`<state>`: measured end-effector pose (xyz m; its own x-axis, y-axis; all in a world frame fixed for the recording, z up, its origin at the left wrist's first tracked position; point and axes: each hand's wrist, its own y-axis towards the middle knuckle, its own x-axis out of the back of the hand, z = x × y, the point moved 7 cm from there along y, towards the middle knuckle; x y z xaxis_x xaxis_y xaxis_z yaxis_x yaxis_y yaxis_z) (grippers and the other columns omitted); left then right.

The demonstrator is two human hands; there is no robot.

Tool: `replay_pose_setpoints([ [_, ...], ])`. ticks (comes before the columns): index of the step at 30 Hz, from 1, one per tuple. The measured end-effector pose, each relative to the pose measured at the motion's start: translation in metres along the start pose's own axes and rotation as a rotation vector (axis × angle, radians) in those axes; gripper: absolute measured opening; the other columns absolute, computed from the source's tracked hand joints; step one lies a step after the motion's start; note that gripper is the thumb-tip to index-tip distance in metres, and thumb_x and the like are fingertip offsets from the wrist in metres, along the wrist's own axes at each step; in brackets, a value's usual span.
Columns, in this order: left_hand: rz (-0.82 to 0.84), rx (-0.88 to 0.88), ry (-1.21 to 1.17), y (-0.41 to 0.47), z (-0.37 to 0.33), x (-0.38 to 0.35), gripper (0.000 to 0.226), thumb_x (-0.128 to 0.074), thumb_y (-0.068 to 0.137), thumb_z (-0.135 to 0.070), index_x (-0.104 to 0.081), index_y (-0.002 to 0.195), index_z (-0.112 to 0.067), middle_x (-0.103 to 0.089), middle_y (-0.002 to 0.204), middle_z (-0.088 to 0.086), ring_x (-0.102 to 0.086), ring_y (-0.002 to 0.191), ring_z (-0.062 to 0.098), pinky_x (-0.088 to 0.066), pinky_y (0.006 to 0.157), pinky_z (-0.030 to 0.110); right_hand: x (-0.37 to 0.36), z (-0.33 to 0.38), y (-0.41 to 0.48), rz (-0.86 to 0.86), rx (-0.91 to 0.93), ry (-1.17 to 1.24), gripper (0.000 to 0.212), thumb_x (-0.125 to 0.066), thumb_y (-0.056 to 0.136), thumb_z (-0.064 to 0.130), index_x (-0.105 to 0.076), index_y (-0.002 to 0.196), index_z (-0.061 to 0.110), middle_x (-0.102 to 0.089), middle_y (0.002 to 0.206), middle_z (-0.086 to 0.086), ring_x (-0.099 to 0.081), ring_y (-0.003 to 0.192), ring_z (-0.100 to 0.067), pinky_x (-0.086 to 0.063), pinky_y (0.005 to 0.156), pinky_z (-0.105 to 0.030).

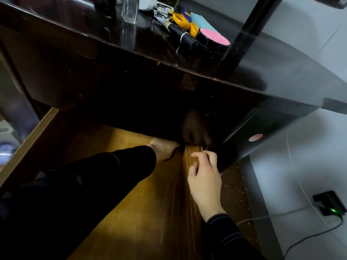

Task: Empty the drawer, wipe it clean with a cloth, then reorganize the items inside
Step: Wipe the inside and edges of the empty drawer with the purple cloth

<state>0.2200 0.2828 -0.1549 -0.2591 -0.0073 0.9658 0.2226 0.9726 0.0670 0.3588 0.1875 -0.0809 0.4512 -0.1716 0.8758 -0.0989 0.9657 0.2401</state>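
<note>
The drawer (pixel 159 203) looks emptied. The left hand (pixel 191 134) reaches into the dark at 12 o'clock, and I cannot tell its grip. The right hand (pixel 204 177) hangs loosely curled and holds nothing. I think wiping comes next, and that needs a cloth.

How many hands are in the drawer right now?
2. The left hand reaches into the shadowed back of the drawer; the right hand is over the drawer floor near the right side.

At your twelve o'clock: glossy black-brown desk (pixel 93 44), yellow scissors (pixel 181 20), pale-blue pad (pixel 201 21), black tin (pixel 214 36) topped pink. At six o'clock: honey-brown streaked drawer (pixel 150 212), your black sleeves (pixel 75 194).
</note>
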Motion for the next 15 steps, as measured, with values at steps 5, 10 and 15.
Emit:
replay_pose_setpoints([
  [5, 0.171, -0.233, 0.248, -0.058, -0.024, 0.002, 0.053, -0.048, 0.099, -0.023, -0.037, 0.15, -0.037, -0.039, 0.14, 0.014, -0.047, 0.119, 0.034, -0.047, 0.096, 0.045, -0.001, 0.0, -0.001, -0.02, 0.022, 0.003, 0.023, -0.054, 0.099, 0.021, -0.058, 0.121, 0.026, -0.038, 0.132, 0.009, -0.061, 0.076, -0.008, -0.047, 0.062, -0.019],
  [10, 0.21, -0.454, 0.249, -0.115, -0.03, -0.009, 0.054, -0.052, 0.098, -0.027, -0.037, 0.149, -0.037, -0.039, 0.133, 0.011, -0.044, 0.115, 0.031, -0.047, 0.09, 0.044, -0.001, -0.001, -0.001, -0.045, 0.039, -0.004, 0.022, -0.056, 0.097, 0.021, -0.058, 0.119, 0.025, -0.04, 0.131, 0.008, -0.061, 0.077, -0.009, -0.053, 0.064, -0.024],
  [15, 0.126, -0.181, 0.193, -0.052, -0.014, 0.008, 0.049, -0.046, 0.102, -0.031, -0.038, 0.149, -0.042, -0.04, 0.138, 0.009, -0.046, 0.121, 0.03, -0.046, 0.098, 0.042, -0.002, -0.003, 0.0, -0.036, 0.031, 0.009, 0.022, -0.055, 0.098, 0.02, -0.058, 0.119, 0.026, -0.04, 0.132, 0.008, -0.058, 0.073, -0.006, -0.051, 0.062, -0.021],
])
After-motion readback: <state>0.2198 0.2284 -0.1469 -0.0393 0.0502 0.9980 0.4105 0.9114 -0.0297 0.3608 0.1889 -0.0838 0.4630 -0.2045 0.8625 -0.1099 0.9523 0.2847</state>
